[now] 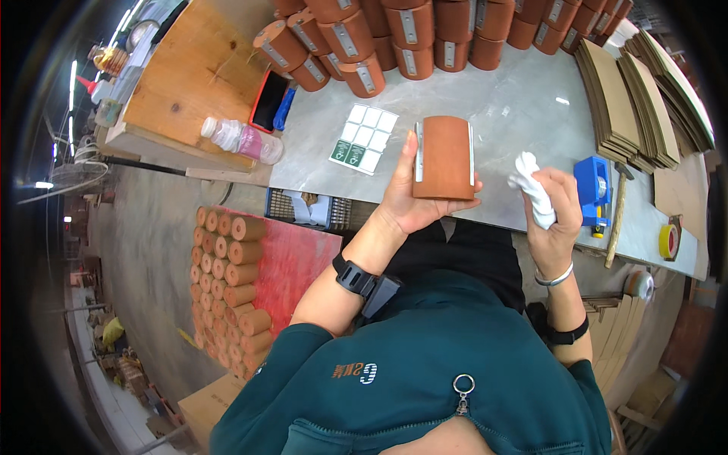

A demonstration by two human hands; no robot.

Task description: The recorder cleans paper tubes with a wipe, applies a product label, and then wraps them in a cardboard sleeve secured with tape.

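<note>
My left hand (pixel 409 199) holds up a reddish-brown cylinder (pixel 446 159) with a pale metal strip along each side. The thumb lies along its left edge and the fingers reach under its lower end. To the right, my right hand (pixel 556 211) is closed round a crumpled white cloth (pixel 534 191), apart from the cylinder. A sheet of white and green labels (pixel 365 138) lies on the grey metal table (pixel 318 176), left of the cylinder. Just right of my right hand stands a blue tape dispenser (pixel 590 182).
Similar cylinders (pixel 413 34) are stacked along the table's back. Flat cardboard pieces (pixel 618 106), a hammer (pixel 618 220) and yellow tape (pixel 668 241) lie at right. At left are a plastic bottle (pixel 243 140), a blue crate (pixel 309 209) and piled smaller cylinders (pixel 227 280) on a red surface (pixel 297 254).
</note>
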